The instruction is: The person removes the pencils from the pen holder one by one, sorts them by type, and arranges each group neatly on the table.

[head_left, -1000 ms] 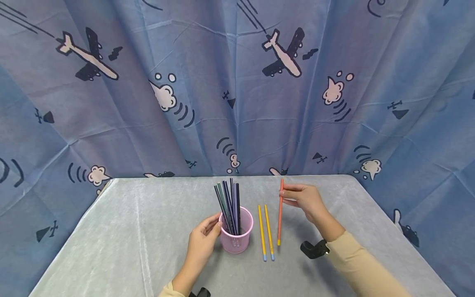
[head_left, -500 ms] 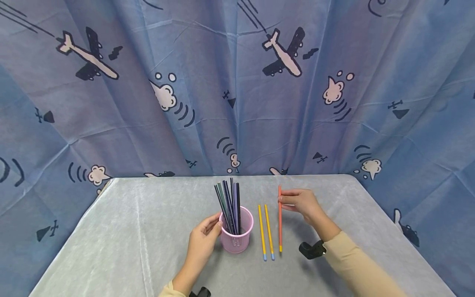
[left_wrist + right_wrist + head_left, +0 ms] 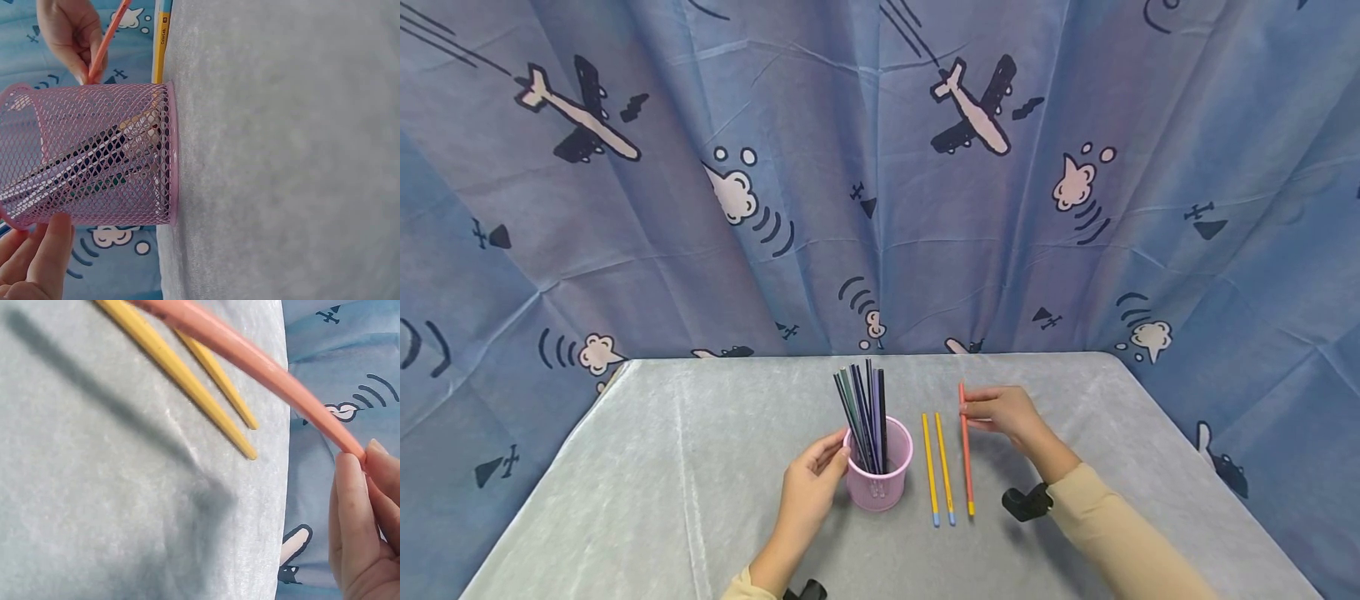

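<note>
A pink mesh pencil cup stands upright, holding several dark, purple and green pencils that lean to the left. My left hand grips the cup's left side near the rim, thumb in front; in the left wrist view its fingers touch the mesh. Thumb and fingers of my right hand pinch an orange pencil by its far end. The pencil's yellow-banded end points toward me, and the right wrist view shows its shadow apart on the cloth. Between cup and orange pencil lie two yellow pencils with blue ends, side by side.
A pale grey cloth covers the table. Behind it hangs a blue curtain printed with aeroplanes. Black wrist cameras sit on both wrists, the right one just above the cloth.
My right hand has come lower and slightly toward me and left, bringing the orange pencil down beside the yellow ones. My left hand and the cup have stayed put.
</note>
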Demonstrator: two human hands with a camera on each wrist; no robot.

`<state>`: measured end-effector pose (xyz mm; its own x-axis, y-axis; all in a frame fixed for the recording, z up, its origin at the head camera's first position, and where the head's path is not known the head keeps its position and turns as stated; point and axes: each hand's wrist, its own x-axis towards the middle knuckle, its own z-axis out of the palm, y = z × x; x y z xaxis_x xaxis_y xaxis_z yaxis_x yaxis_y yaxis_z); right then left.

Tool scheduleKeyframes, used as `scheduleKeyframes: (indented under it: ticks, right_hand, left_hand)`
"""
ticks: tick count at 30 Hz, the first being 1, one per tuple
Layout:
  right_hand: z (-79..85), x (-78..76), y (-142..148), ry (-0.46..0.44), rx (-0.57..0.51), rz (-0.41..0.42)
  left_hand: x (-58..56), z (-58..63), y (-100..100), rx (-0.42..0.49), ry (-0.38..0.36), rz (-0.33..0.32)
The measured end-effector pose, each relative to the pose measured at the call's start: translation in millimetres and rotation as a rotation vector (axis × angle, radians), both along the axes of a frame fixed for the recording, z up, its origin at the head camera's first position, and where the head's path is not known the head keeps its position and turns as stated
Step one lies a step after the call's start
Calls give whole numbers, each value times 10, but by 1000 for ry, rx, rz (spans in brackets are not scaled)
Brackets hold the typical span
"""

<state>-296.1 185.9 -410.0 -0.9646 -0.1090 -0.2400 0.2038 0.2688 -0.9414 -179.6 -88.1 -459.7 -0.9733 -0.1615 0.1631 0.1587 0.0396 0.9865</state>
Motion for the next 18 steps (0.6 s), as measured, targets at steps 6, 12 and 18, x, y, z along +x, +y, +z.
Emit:
scheduleKeyframes:
  ticks: [6,12,18]
  right_hand:
    - [-33,-22,-19,-25,-14,29]
    - [-90,-73,-42,-59,36,27]
    - [-140,-110,-57,-96,47,4]
  left_hand:
    - [-7,-1,-2,8,6,-3]
    - [-6,3,-5,6,-6,1]
    - [-1,9,-3,6,-14,-2]
